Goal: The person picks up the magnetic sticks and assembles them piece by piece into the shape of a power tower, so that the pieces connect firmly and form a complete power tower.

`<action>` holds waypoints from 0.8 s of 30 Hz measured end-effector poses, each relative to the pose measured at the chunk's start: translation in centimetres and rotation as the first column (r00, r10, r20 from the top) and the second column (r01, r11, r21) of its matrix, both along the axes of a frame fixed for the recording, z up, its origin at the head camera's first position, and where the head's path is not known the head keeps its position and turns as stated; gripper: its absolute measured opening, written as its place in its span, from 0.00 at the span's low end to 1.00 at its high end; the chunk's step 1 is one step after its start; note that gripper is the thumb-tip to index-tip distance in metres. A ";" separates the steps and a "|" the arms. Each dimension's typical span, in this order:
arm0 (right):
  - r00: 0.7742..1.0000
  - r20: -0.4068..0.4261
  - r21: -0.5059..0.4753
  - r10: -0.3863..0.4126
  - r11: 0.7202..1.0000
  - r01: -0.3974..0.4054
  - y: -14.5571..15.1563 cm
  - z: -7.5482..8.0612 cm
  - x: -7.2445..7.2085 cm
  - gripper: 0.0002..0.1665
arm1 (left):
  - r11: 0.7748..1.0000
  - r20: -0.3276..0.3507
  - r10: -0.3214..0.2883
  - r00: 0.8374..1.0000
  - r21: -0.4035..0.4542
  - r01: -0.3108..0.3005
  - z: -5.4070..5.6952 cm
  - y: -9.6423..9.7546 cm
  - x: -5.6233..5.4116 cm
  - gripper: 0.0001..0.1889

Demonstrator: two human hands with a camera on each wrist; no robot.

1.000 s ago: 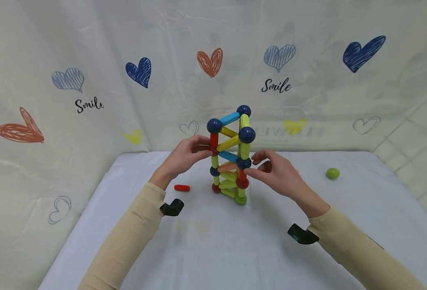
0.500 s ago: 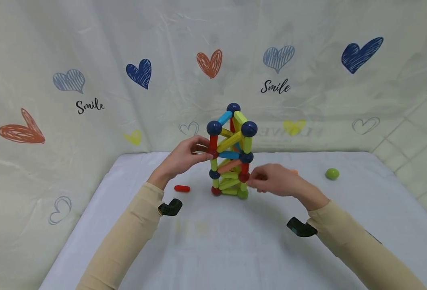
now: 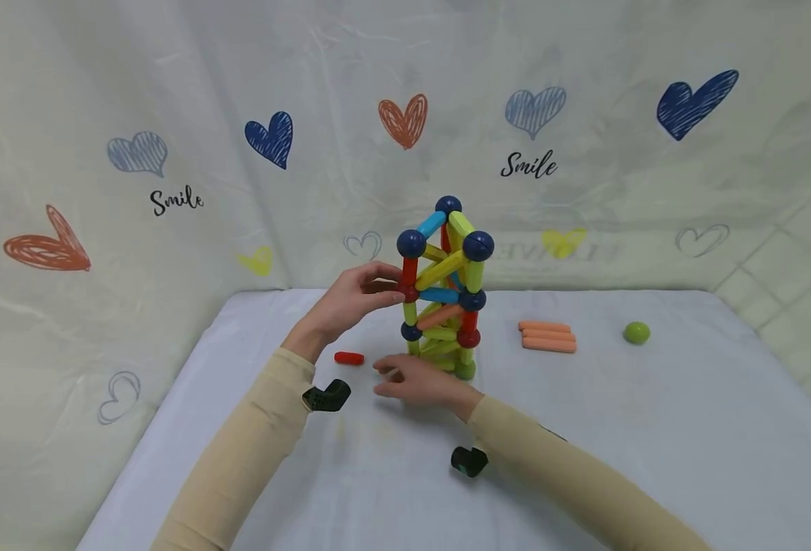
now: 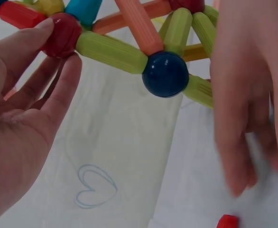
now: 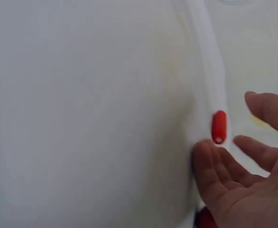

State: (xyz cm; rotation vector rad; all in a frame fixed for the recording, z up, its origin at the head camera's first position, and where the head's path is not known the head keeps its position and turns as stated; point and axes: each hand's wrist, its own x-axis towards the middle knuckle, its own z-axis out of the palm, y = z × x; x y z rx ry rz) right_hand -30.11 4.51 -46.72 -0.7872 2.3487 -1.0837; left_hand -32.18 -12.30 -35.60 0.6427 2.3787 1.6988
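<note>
A tower of magnetic sticks and balls (image 3: pixel 451 268) stands upright on the white cloth, with dark blue balls at its top. My left hand (image 3: pixel 356 300) pinches a red ball (image 4: pixel 63 35) on its left side between thumb and fingers, as the left wrist view shows. My right hand (image 3: pixel 422 383) passes in front of the tower's foot, fingers parted and nothing between them. Just beyond its fingertips lies a loose red stick (image 3: pixel 349 358), seen also in the right wrist view. The right hand hides part of the tower's base.
Three orange sticks (image 3: pixel 548 337) lie side by side to the right of the tower. Farther right is a green ball (image 3: pixel 636 332). A pale curtain (image 3: pixel 323 191) printed with hearts hangs behind the table (image 3: pixel 350 474).
The tower has turned a little, and its top has shifted. My right hand has left its right side and swept left, low across the front. The left hand keeps its place.
</note>
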 end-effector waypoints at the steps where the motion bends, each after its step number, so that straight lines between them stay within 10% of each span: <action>1: 0.999 -0.043 0.024 0.004 1.000 -0.003 -0.9 -0.3 -0.2 0.31 | 1.000 0.000 0.001 1.000 0.003 -0.001 0.0 0.0 0.0 0.16; 9: 0.907 -0.384 0.318 0.171 0.947 -0.044 -6.3 -2.0 -0.7 0.37 | 1.000 -0.009 0.009 1.000 -0.010 -0.009 0.1 0.1 0.1 0.16; 17: 0.852 -0.451 0.474 0.267 0.880 -0.024 -8.1 -1.4 -0.8 0.36 | 1.000 -0.019 0.006 1.000 -0.003 -0.006 0.0 -0.1 0.2 0.17; 24: 0.778 -0.586 0.344 0.227 0.939 -0.014 -6.5 -1.7 -0.1 0.08 | 1.000 -0.028 -0.004 1.000 -0.002 0.003 0.0 0.1 0.3 0.17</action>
